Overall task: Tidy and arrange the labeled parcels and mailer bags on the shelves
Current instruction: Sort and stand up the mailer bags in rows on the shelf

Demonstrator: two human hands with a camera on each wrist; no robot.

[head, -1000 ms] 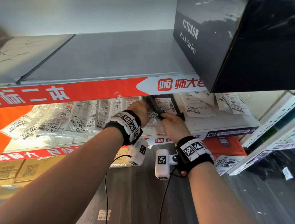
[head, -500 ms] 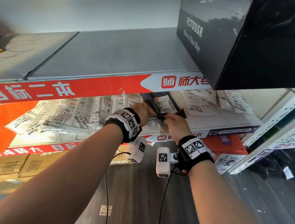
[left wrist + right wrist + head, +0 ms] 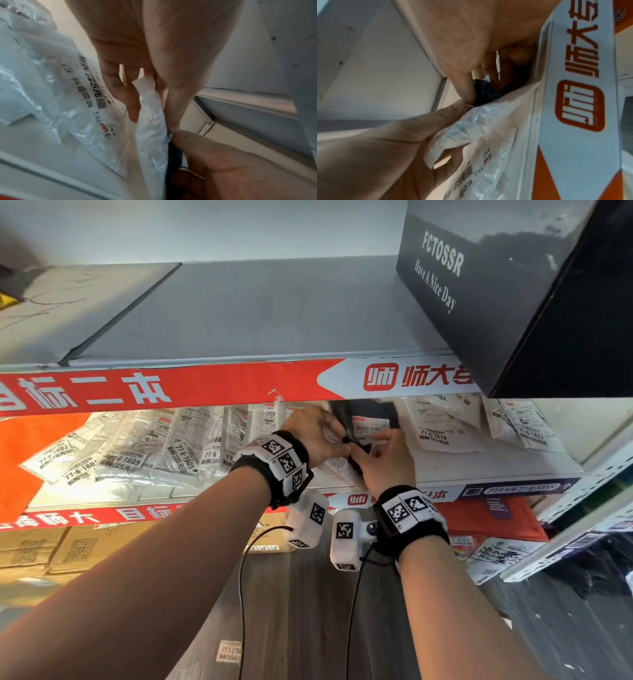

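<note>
Grey metal shelving fronted by red-and-white banner strips [image 3: 205,386] with Chinese lettering fills the scene, a wood-look floor showing below. Both hands meet on the middle shelf [image 3: 479,470], working at a black mailer bag [image 3: 368,414] that stands just beyond the fingertips; it is dark, crumpled plastic with a white printed shipping label on its face. The left hand [image 3: 313,436] pinches a corner of a crinkled translucent white mailer bag [image 3: 150,121] between thumb and fingers, its label printed with Chinese characters. The right hand [image 3: 385,462] closes thumb and fingers on the black bag's lower edge, the two thumbs touching. To the left of the hands a row of white mailer bags [image 3: 137,453] leans overlapping, labels reading 77-6-1605 and 77-6-1609; to the right lie more white bags [image 3: 442,426], one marked 77-6-1618. Above and right of the hands, a black box [image 3: 496,296] lettered "FCTOSSR Have A Nice Day" sits on the upper shelf. Below the left forearm, cardboard cartons [image 3: 68,549] are stacked.
</note>
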